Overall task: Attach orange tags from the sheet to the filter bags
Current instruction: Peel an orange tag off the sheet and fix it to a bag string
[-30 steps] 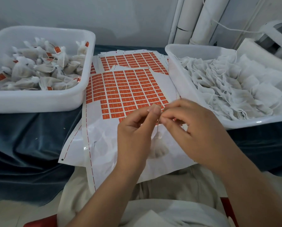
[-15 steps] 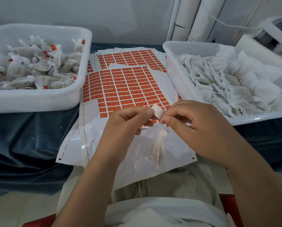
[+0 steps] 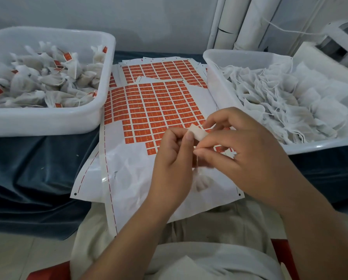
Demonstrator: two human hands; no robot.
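A sheet of orange tags (image 3: 155,106) lies on my lap and the blue-draped surface between two tubs. Above its peeled lower part my left hand (image 3: 173,164) and my right hand (image 3: 244,150) meet. Both pinch one small tag (image 3: 199,132), which shows its white back. Below the fingers a filter bag (image 3: 202,181) dangles on its string, partly hidden by my left hand. A second tag sheet (image 3: 161,70) lies farther back.
A white tub (image 3: 47,122) on the left holds several tagged filter bags. A white tub (image 3: 215,77) on the right holds several untagged bags with loose strings. White pipes (image 3: 235,23) stand at the wall behind. Blue cloth (image 3: 37,168) covers the surface.
The tag between my fingers has come up and now shows its white back more plainly. The hanging bag has swung slightly right under my hands. Both hands stay together over the sheet.
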